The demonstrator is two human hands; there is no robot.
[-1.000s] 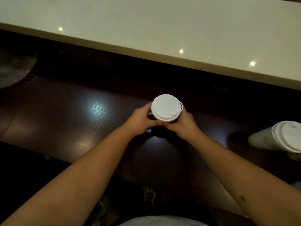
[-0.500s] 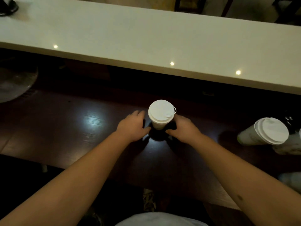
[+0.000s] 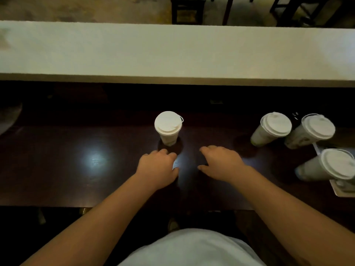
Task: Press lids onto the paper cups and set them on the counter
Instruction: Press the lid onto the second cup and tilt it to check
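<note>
1. Lidded paper cup [image 3: 168,129] stands upright on the dark wood counter [image 3: 76,160], centre, white lid [image 3: 167,122] seated.
2. Left hand [image 3: 158,167] just short of the cup, fingers loosely spread, empty.
3. Right hand [image 3: 221,162] spread, empty, clear of the cup.
4. Three more lidded cups [image 3: 272,128] at the right.

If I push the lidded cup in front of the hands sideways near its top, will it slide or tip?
Probably tip: the cup is tall, narrowing to a small base. The dark counter looks glossy, so a low push may slide it. Its weight cannot be judged; the lid hides the contents.
</note>
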